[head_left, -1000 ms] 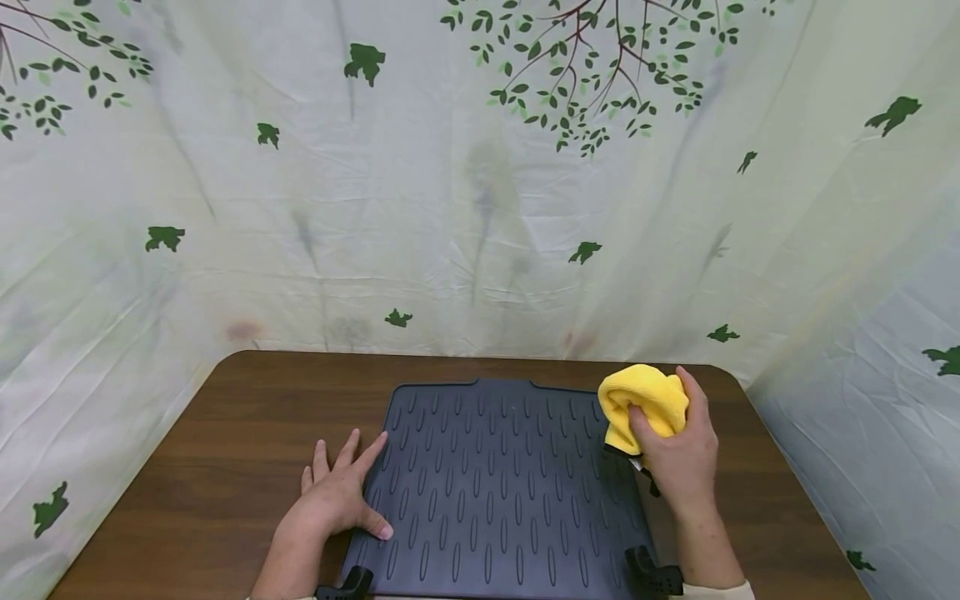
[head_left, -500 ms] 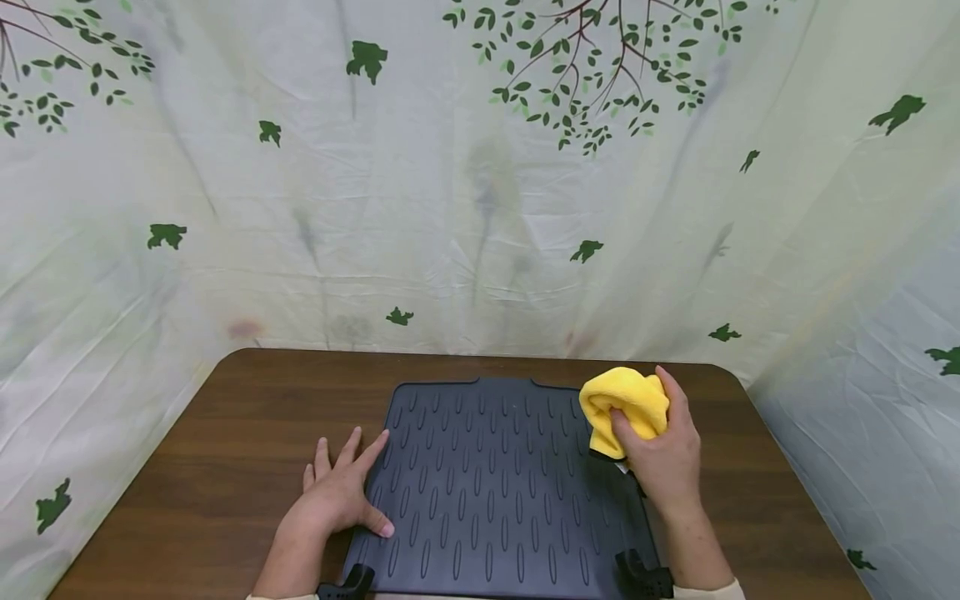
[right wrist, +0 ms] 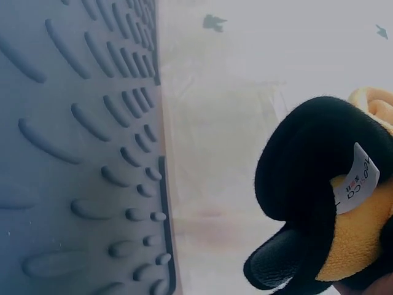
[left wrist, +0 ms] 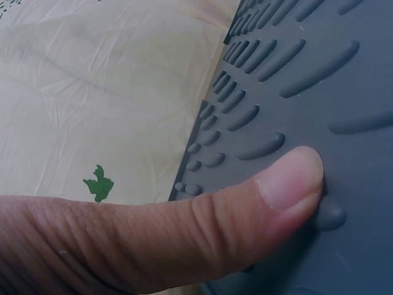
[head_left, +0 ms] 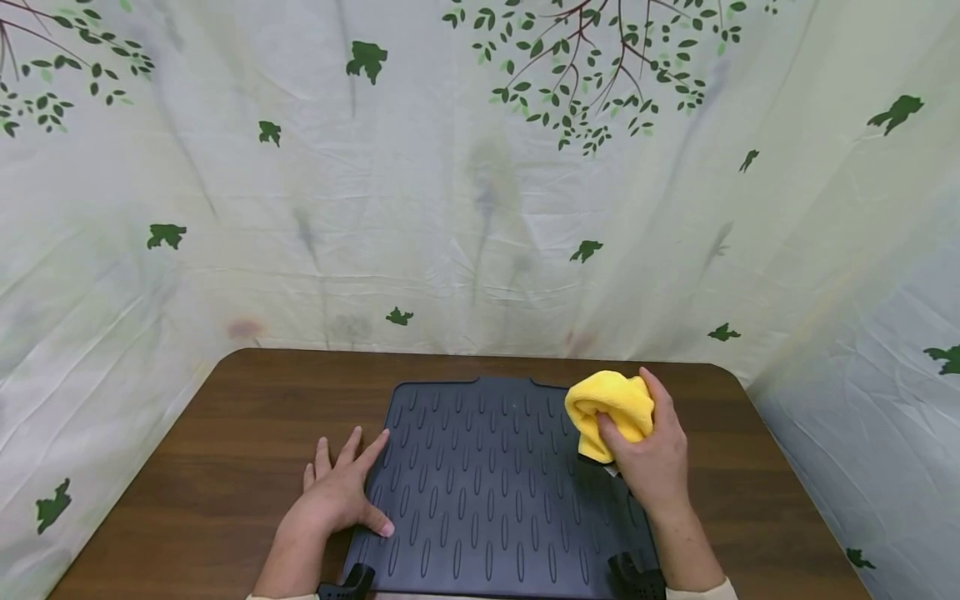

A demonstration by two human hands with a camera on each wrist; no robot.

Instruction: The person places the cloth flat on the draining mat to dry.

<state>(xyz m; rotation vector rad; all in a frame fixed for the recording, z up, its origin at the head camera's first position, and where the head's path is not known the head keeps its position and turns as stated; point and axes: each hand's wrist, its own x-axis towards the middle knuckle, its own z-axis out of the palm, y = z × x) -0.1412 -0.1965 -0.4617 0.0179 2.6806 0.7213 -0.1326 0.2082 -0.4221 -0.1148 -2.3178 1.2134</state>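
Observation:
A dark blue-grey ribbed plastic tray lies on the brown table. My left hand rests at its left edge with fingers spread, the thumb over the tray's top. In the left wrist view the thumb lies across the raised ribs. My right hand grips a bunched yellow cloth at the tray's upper right corner. The right wrist view shows the cloth's black trim and a white label; most of that hand is hidden there. Whether the cloth touches the tray, I cannot tell.
Brown table surface extends on both sides of the tray. Behind it hangs a pale curtain printed with green leaves. Black wrist straps sit at the lower edge of the head view.
My right hand has moved left with the yellow cloth, from the tray's right edge to over its upper right corner. The left hand and the tray have stayed put.

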